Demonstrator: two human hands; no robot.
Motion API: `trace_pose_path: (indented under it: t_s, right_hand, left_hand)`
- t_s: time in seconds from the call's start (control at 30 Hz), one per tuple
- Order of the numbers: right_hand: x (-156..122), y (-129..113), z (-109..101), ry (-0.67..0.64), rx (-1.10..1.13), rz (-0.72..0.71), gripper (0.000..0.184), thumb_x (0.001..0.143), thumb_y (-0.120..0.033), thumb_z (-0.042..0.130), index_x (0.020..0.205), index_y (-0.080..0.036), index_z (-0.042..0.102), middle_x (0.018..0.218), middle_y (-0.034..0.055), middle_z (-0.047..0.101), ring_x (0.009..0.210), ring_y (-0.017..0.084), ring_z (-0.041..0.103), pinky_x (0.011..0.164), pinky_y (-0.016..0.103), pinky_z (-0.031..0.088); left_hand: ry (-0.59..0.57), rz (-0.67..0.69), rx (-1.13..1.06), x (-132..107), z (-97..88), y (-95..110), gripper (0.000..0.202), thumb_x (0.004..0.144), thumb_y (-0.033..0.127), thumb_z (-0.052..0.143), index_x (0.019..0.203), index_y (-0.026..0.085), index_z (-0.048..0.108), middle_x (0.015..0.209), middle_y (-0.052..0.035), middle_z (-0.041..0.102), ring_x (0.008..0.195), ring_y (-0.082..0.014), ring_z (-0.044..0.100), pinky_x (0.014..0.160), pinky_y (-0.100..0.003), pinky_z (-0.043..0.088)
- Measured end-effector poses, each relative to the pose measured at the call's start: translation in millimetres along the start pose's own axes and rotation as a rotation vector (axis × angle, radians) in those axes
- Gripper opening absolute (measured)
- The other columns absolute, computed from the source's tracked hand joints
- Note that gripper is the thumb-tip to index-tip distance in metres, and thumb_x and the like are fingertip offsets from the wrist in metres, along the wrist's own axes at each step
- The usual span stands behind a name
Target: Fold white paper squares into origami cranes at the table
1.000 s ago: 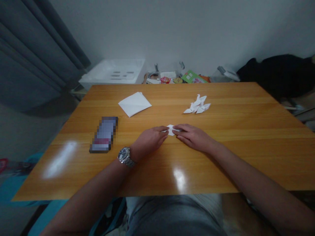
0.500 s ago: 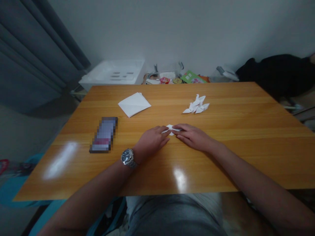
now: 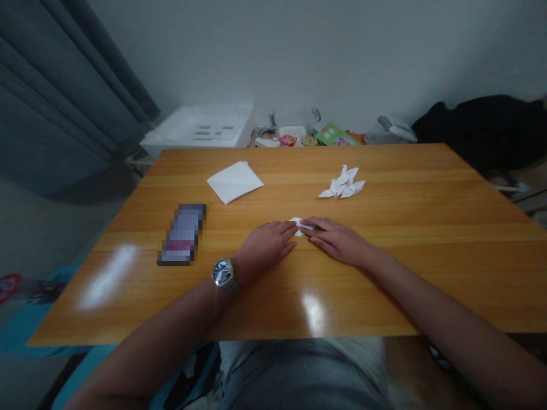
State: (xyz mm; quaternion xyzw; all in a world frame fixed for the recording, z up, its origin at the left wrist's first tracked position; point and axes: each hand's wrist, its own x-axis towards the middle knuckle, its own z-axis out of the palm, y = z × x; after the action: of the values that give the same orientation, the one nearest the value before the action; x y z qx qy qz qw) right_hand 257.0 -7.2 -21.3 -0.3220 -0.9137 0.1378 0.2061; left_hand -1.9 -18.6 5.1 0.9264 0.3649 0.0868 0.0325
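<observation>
A small white piece of folded paper [image 3: 298, 230] lies on the table between my two hands, its left and right parts covered by fingers. My left hand [image 3: 269, 242], with a metal watch [image 3: 223, 273] on the wrist, has its fingers pressed together over the paper's left side. From the other side my right hand [image 3: 335, 239] grips the right edge with its fingertips, the thumb nearer me. Behind the right hand sits a cluster of white origami birds [image 3: 343, 183]. A larger white paper stack [image 3: 235, 182], folded or creased, lies farther back on the left.
The wooden table [image 3: 273, 302] spans the view. A phone [image 3: 183, 234] with a blurred screen lies on the left. Past the far edge stand a white plastic tray [image 3: 205, 122], a green packet [image 3: 335, 135] and small items. Black cloth [image 3: 482, 128] is at the right.
My left fingers have slid slightly right and now cover the paper's left flap. The right hand stays on its side, nearly still. The whole view has shifted a little.
</observation>
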Motion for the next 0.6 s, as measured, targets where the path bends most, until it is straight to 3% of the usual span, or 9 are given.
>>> trace_pose_path:
  t_s: [0.3, 0.6]
  right_hand:
    - [-0.8, 1.3, 2.9, 0.011, -0.005, 0.009, 0.04, 0.105, -0.025, 0.046, 0.141, -0.019, 0.061, 0.148, 0.0135, 0.058, 0.136, 0.026, 0.056, 0.114, 0.048, 0.048]
    - [-5.1, 2.3, 1.8, 0.016, 0.005, 0.013, 0.04, 0.105, -0.026, 0.047, 0.142, -0.021, 0.061, 0.151, 0.0099, 0.055, 0.14, 0.023, 0.052, 0.118, 0.044, 0.044]
  left_hand:
    - [-0.011, -0.007, 0.057, 0.8, -1.8, 4.4, 0.042, 0.104, 0.034, 0.048, 0.141, 0.014, 0.053, 0.142, -0.0117, 0.059, 0.119, -0.0256, 0.059, 0.102, -0.04, 0.05]
    - [-0.016, 0.004, 0.06, 0.9, -2.3, 3.9, 0.041, 0.103, 0.033, 0.05, 0.14, 0.014, 0.054, 0.143, -0.0115, 0.057, 0.12, -0.0262, 0.057, 0.103, -0.04, 0.05]
